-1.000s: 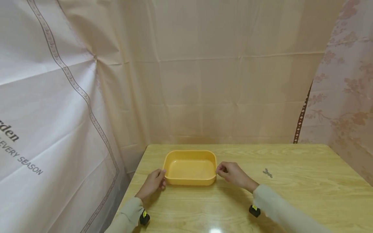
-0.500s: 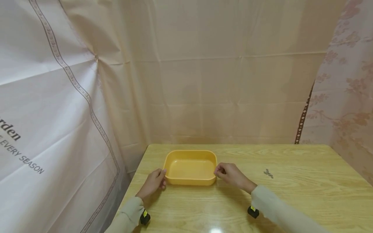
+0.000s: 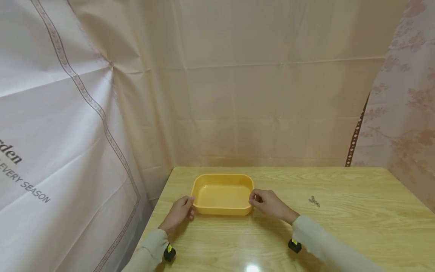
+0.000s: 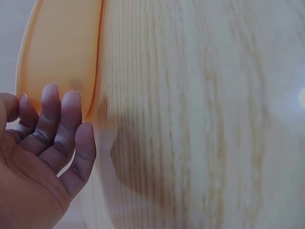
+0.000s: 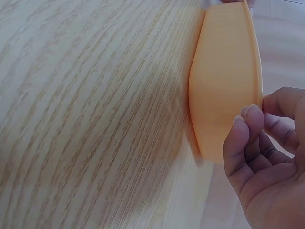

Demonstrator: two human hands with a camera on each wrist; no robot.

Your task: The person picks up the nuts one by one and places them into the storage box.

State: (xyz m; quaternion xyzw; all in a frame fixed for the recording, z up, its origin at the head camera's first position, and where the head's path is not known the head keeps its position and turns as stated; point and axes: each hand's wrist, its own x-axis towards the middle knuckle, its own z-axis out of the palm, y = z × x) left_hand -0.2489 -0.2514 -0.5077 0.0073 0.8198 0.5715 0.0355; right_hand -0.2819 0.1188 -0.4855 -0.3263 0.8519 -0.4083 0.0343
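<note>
A yellow-orange rectangular plastic tray (image 3: 222,211) with rounded corners stands on the wooden table, nothing lying inside it. My left hand (image 3: 178,214) pinches its left rim between thumb and index finger. In the left wrist view the other fingers curl loosely beside the tray's outer wall (image 4: 62,52). At the opposite end, my right hand (image 3: 270,204) holds the right rim by thumb and index finger. The right wrist view has this hand (image 5: 271,162) close up, its remaining fingers bent near the tray's side (image 5: 221,76).
A small cluster of grey, metal-looking pieces (image 3: 314,201) lies on the table (image 3: 357,230) to the right of my right hand; their kind is too small to tell. Beige cloth (image 3: 255,94) hangs behind the table, with printed cloth on both sides.
My right hand has shifted slightly left, from beside the tray's right edge onto its rim. The left hand keeps its hold, and the tray stays nearly in place.
</note>
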